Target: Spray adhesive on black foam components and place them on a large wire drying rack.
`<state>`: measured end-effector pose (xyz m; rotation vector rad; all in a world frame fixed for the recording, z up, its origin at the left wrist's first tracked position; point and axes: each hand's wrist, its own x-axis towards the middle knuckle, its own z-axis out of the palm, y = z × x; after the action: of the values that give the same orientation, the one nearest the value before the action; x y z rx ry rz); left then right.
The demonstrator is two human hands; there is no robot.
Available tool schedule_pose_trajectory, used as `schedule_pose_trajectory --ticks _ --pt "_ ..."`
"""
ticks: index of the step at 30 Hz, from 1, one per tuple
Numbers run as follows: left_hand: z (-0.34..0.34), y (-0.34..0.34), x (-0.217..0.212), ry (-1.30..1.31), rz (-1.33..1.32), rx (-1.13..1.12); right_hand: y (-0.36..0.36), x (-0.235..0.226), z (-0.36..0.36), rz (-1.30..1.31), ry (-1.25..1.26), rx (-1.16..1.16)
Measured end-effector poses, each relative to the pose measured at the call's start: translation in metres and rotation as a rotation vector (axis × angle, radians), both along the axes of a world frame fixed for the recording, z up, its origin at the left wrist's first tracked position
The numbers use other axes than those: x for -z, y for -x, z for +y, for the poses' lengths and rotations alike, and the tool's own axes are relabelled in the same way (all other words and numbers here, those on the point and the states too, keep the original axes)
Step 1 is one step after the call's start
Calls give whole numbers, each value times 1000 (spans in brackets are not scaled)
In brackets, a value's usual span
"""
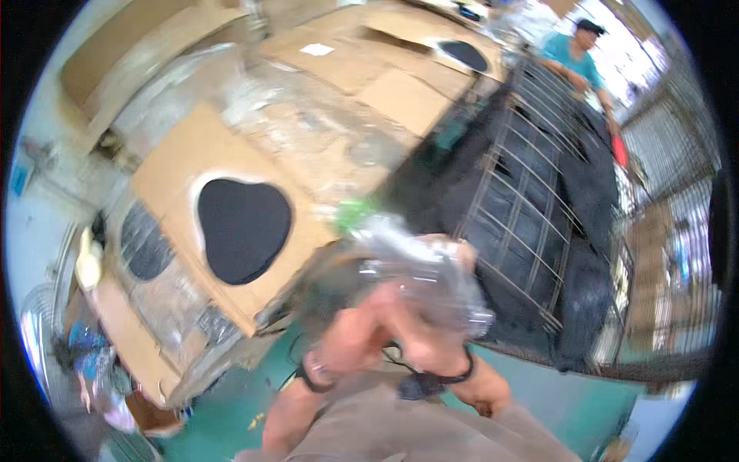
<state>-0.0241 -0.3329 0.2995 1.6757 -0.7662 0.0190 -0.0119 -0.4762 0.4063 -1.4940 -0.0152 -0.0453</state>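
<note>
A clear plastic bottle (435,269) with a green cap (354,215) is in front of me, tilted with its cap toward the upper left and blurred by motion. My right hand (431,339) is closed around the bottle, with fingertips showing past its far side. Close against the bottle's near side is my left hand (362,319); its fingers are smeared, so their grip is unclear. Dark bands circle both wrists. On a cardboard sheet (165,165) to the left lies a black rounded pad (245,231) with a whitish border around it.
On the right stands a wire rack (531,200) over black sheeting. A co-worker in a teal shirt (573,58) stands at its far end, near a red object (620,152). Another dark pad (463,55) lies at the back of the cardboard-covered table (331,127). The floor (223,393) is green.
</note>
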Motion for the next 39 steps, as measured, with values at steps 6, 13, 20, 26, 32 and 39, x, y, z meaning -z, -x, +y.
schedule_pose_trajectory --ticks 6,13,20,26,32,39 --pt "-28 -7 -37 -52 42 -69 -5 -31 -24 -227 103 -63" --pt "86 15 19 -172 261 -139 19 -37 -33 125 228 -282" --pt "215 116 245 -756 857 -562 32 -19 -21 -22 646 -626" --pt "218 244 399 -531 1262 -773 22 -21 -7 -33 710 -681" --pt "204 281 412 192 1726 -1064 10 -33 13 -147 727 -570" --pt "206 222 390 79 1555 -1081 15 -30 -1 -46 772 -673"
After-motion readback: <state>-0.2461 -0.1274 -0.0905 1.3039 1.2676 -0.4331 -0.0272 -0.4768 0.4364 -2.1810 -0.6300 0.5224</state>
